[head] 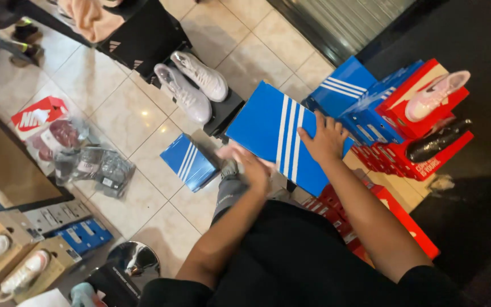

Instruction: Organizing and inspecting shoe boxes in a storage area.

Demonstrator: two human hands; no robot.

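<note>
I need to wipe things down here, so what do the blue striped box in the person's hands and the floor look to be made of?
The blue striped box looks like matte printed cardboard: flat panels, crisp folded edges. The floor looks like glazed tile: pale glossy squares, grout lines, lamp glare.

Glossy beige tiled floor (137, 116) carries a small blue striped shoebox (190, 162), clear bagged shoes (80, 153) beside a red box lid (38, 115), cardboard boxes (7, 256) (white shoes inside) and stacked red shoeboxes (393, 165).

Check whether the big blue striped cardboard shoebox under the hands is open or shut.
Shut: the blue striped cardboard shoebox has its lid flat in place, both hands resting on it.
</note>
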